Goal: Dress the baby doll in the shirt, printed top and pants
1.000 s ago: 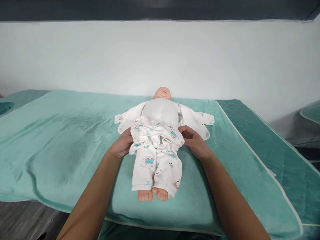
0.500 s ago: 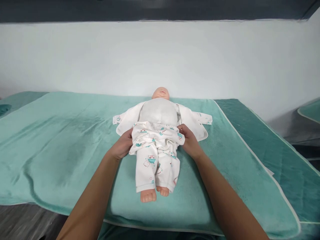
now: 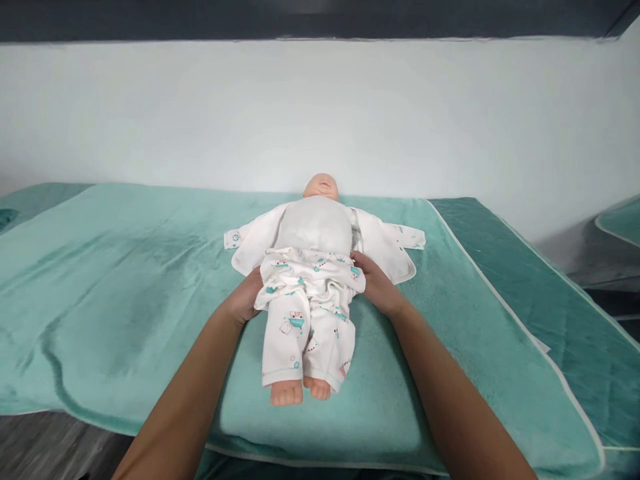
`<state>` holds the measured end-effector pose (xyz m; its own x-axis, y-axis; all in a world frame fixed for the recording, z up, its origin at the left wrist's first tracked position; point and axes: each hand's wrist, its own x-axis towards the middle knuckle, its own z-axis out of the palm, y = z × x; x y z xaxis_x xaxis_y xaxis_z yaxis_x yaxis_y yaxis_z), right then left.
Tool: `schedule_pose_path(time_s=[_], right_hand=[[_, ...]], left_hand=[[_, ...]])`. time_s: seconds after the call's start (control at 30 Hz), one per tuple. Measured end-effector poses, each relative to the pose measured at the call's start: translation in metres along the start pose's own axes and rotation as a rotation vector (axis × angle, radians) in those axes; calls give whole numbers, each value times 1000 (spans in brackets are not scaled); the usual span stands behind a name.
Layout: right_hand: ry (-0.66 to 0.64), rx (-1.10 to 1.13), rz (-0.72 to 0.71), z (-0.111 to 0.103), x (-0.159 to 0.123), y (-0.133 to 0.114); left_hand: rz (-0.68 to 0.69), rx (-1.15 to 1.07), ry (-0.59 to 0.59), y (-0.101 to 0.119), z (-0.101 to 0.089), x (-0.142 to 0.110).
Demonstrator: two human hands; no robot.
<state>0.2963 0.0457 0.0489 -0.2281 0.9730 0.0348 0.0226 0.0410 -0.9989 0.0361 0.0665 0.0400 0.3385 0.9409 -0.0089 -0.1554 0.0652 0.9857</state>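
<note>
A baby doll [image 3: 316,223] lies on its back with its head toward the wall and its bare feet toward me. White printed baby pants [image 3: 285,320] cover its legs, their waistband bunched and folded over at the hips. My left hand [image 3: 247,295] is closed on the pants at the left hip, its fingertips hidden by the cloth. At the opposite hip, my right hand [image 3: 373,283] pinches the waistband. A white baby jacket [image 3: 383,247] lies spread under the doll, both sleeves stretched outward and the front undone.
A mint-green blanket [image 3: 150,280] covers the bed beneath the doll. Darker green quilted cloth [image 3: 530,267] shows along the right. Behind stands a white wall [image 3: 320,107], with a dark panel [image 3: 320,20] above. Grey flooring [image 3: 50,443] appears at lower left.
The doll's legs and feet have shifted slightly to the left. The waistband and both hands sit a little lower, closer to me, and my hands still hold the pants.
</note>
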Motion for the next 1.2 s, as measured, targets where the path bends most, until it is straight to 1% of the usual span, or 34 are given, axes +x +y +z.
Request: schedule_pose_path(time_s=[0.13,0.23,0.3,0.4,0.47,0.53,0.6,0.67,0.77,0.8,0.87,0.93,1.0,1.13,1.2], right_hand=[[-1,-24,-72,0,2,1],[10,-92,-109,0,4,2],[56,-161,-144,0,5,4],[160,-230,-215,0,6,7],[209,-242,-246,-1,6,9],[245,-239,-266,-2,6,10],[276,-215,-273,-4,7,12],[304,-163,-272,-6,8,14],[369,-73,-264,-7,10,17],[400,-47,-250,-7,10,18],[469,10,-195,-7,9,17],[530,59,-167,-5,8,15],[556,71,-193,-4,8,12],[545,-53,-255,-5,9,11],[532,-145,-297,-6,10,14]], left_hand=[[-132,-56,-10,1,1,3],[-189,-77,-16,4,3,4],[-209,-68,-36,6,5,3],[-154,-37,-59,7,7,1],[-103,-23,-40,5,6,0],[-84,-35,0,2,2,0],[-59,-92,40,1,-4,0],[-1,-192,53,1,-9,1],[59,-332,1,5,-14,1],[56,-362,-13,6,-15,1],[41,-393,0,6,-15,1],[35,-365,24,4,-14,2],[36,-254,22,0,-13,3],[47,-12,18,-9,-13,6],[119,51,53,-12,-12,8]])
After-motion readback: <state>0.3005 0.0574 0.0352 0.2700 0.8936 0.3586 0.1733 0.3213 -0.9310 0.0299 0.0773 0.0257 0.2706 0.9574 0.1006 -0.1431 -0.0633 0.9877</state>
